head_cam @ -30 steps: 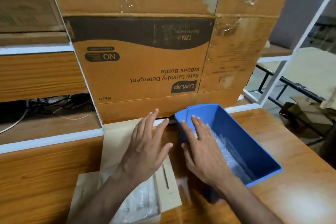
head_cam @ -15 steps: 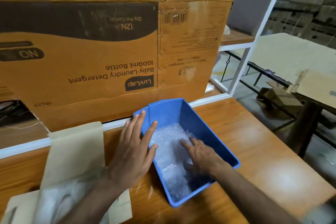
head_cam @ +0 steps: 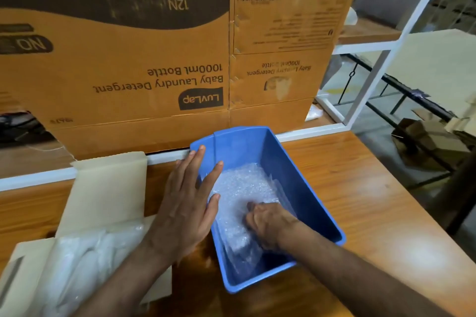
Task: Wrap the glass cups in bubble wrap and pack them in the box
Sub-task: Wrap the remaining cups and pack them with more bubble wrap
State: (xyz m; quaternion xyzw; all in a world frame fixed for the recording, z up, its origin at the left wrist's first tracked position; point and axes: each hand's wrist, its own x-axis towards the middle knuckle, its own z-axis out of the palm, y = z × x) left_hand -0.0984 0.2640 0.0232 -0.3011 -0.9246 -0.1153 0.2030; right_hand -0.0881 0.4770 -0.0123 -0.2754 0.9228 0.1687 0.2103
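Observation:
A blue plastic bin [head_cam: 304,188] stands on the wooden table with bubble wrap [head_cam: 242,188] lying inside it. My right hand [head_cam: 268,224] is down in the bin, fingers curled into the bubble wrap. My left hand [head_cam: 188,203] lies flat with straight fingers against the bin's left rim. An open pale cardboard box [head_cam: 108,188] sits at the left, with bubble-wrapped bundles [head_cam: 77,265] in it. No bare glass cup is visible.
A large orange detergent carton [head_cam: 154,59] stands upside down right behind the bin. A white metal frame [head_cam: 386,44] rises at the right, with cardboard scraps on the floor beyond. The table's right edge runs close to the bin.
My right hand went down into the bin and curled into the bubble wrap. My left hand moved onto the bin's left rim. The view swung right and down.

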